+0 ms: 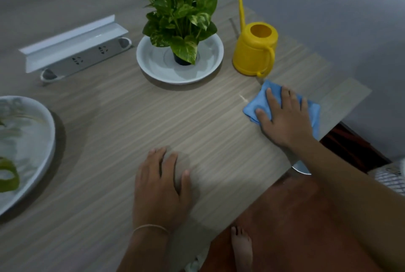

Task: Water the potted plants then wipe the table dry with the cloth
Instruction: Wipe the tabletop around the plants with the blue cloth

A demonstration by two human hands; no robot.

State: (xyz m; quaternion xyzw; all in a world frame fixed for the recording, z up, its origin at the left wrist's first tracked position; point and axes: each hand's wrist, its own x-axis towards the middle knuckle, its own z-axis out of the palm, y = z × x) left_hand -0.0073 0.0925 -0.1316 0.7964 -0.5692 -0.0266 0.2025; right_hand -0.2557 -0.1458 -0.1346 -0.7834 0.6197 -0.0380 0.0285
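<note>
Cloth [255, 106] first: it is lying folded and blue near the right edge of the table [122, 122], and I am pressing it flat under my right hand [285, 118], fingers spread open across it, palm down, not pinching or bunching the fabric. My left hand [161, 186] is resting open and flat on bare wood nearer to me, holding nothing; I judge it is bracing me while I lean in. Just beyond the cloth, the yellow watering can [252, 52] is standing upright on the table with its handle turned toward my right hand and its long spout rising away behind it; its base is sitting just beside the cloth's far corner. Left of the can, the potted plant [177, 8] is standing in a white saucer [153, 61], and a second white dish [32, 140] with blurred greenery is showing at the left edge. A grey socket strip [76, 50] is sitting farther back. With the can set down and the cloth under my palm, I am judging that watering is over and wiping is in hand. A small pale streak is showing on the wood just left of the cloth; it may be water. The next move calls for a flat, steady sweep leftward over that mark, keeping clear of the can's base.
</note>
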